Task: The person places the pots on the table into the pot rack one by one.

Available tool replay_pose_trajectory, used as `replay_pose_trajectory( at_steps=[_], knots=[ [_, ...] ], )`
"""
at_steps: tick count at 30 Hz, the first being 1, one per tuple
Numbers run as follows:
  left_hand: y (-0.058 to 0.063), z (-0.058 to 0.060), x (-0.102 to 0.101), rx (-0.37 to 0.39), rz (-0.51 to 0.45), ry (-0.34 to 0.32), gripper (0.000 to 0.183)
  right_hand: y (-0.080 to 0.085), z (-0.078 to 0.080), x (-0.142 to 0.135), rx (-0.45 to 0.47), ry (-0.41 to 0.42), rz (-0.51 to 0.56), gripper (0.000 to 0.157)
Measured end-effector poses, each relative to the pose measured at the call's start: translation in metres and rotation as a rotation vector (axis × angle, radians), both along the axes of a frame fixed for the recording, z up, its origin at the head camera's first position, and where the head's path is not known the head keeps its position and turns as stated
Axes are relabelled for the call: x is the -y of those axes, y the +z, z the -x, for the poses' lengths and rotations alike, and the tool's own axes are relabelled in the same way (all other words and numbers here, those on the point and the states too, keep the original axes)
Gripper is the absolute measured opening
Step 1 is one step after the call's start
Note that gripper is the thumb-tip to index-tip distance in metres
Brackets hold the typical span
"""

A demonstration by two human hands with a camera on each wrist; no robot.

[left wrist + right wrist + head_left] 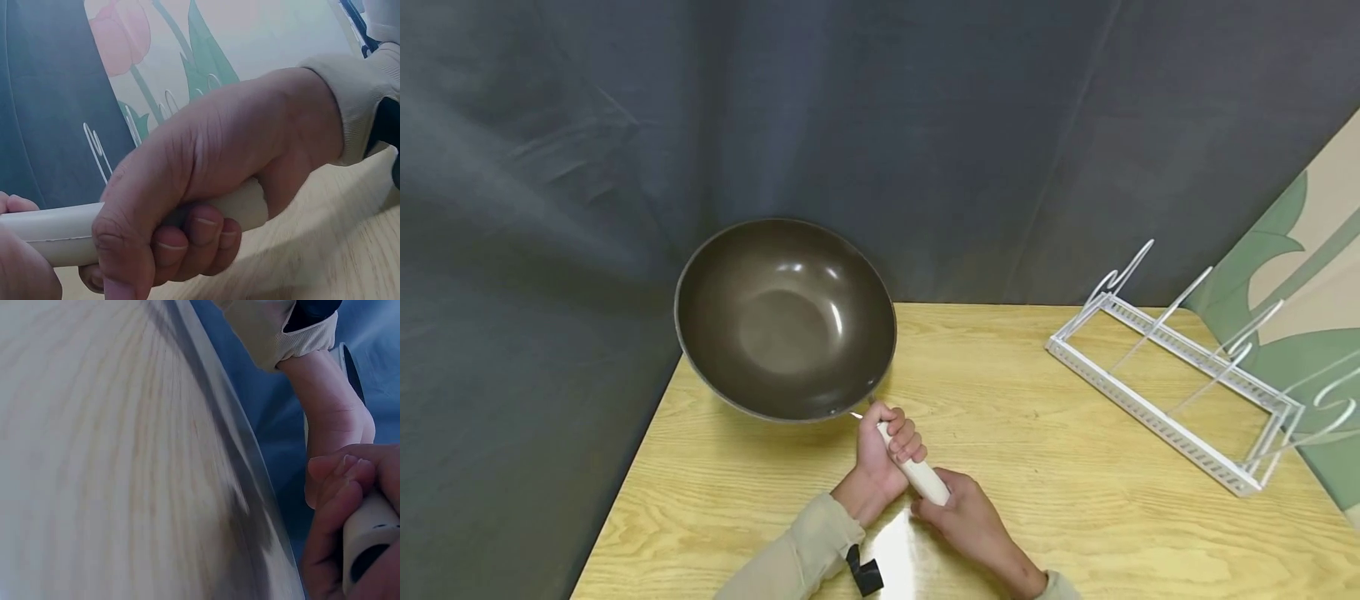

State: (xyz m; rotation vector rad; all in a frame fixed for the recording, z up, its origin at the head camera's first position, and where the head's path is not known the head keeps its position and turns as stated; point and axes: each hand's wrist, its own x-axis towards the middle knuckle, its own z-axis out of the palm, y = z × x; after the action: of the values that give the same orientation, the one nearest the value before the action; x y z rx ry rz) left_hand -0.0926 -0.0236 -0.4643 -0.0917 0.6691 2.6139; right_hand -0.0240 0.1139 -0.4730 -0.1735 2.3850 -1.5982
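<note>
A large wok (782,325) with a dark brown inside and a pale handle (925,482) is at the left, its bowl facing up. My left hand (880,454) grips the handle near the bowl, fingers curled round it. At the handle's far end, my right hand (966,512) holds on too. The left wrist view shows the right hand (206,150) with fingers and thumb wrapped about the handle (53,234). In the right wrist view the handle's end (369,544), with a dark hole, pokes out of the right hand (334,525).
A white wire rack (1157,400) with upright curved dividers stands on the right of the wooden table (992,375). Dark curtain (925,150) hangs along the back and left. Leaf-patterned cloth (1300,350) covers the right side.
</note>
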Motion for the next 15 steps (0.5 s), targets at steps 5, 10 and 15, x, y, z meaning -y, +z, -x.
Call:
replay_pose_trajectory(
  at_steps=[5, 10, 15],
  knots=[
    [0.005, 0.0, -0.005, -0.015, 0.038, -0.03, 0.027, 0.001, -0.005, 0.0, 0.017, -0.031, 0.022, 0.02],
    [0.011, -0.001, -0.009, -0.014, 0.058, -0.038, 0.027, 0.004, -0.01, -0.001, 0.022, -0.057, 0.068, 0.021],
    [0.015, -0.006, -0.012, 0.004, 0.089, -0.046, 0.028, 0.005, -0.016, -0.002, 0.047, -0.074, 0.111, 0.02]
  ],
)
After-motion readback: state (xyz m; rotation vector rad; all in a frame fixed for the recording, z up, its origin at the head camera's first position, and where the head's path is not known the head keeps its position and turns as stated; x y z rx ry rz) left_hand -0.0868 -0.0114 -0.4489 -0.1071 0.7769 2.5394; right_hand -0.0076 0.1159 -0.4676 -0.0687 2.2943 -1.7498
